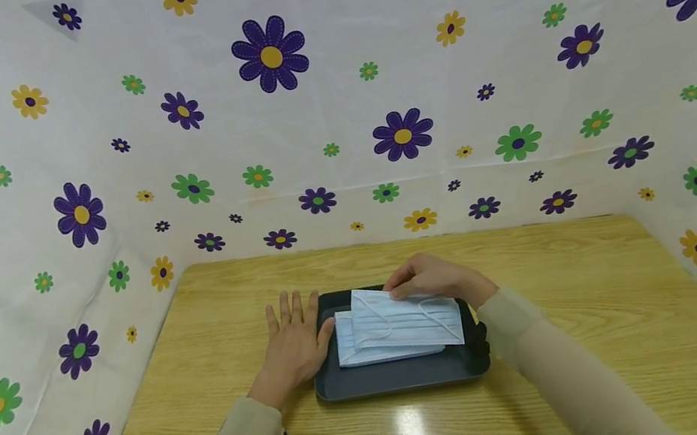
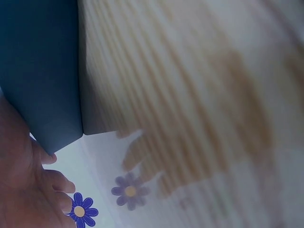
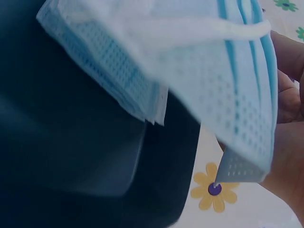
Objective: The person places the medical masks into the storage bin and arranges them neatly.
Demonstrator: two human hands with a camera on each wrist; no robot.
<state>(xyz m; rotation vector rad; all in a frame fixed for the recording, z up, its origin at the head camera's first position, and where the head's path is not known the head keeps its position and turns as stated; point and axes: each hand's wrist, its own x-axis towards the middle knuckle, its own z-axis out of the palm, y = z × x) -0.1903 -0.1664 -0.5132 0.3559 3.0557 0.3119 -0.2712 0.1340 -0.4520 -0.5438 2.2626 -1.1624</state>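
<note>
A dark tray (image 1: 401,378) lies on the wooden table, holding a stack of light-blue face masks (image 1: 345,340). My right hand (image 1: 437,279) pinches the top edge of one face mask (image 1: 409,320), which is raised at a slant over the stack. In the right wrist view this held mask (image 3: 204,71) hangs with its ear loop towards the camera, the stack (image 3: 109,61) below it. My left hand (image 1: 293,344) lies at the tray's left side, fingers straight and thumb against the rim; the left wrist view shows its fingers beside the tray wall (image 2: 40,71).
The wooden table (image 1: 599,330) extends on both sides of the tray. A white cloth (image 1: 332,113) printed with flowers stands behind the table and along its left and right sides. A small black object (image 1: 477,338) shows by the tray's right edge, near the right wrist.
</note>
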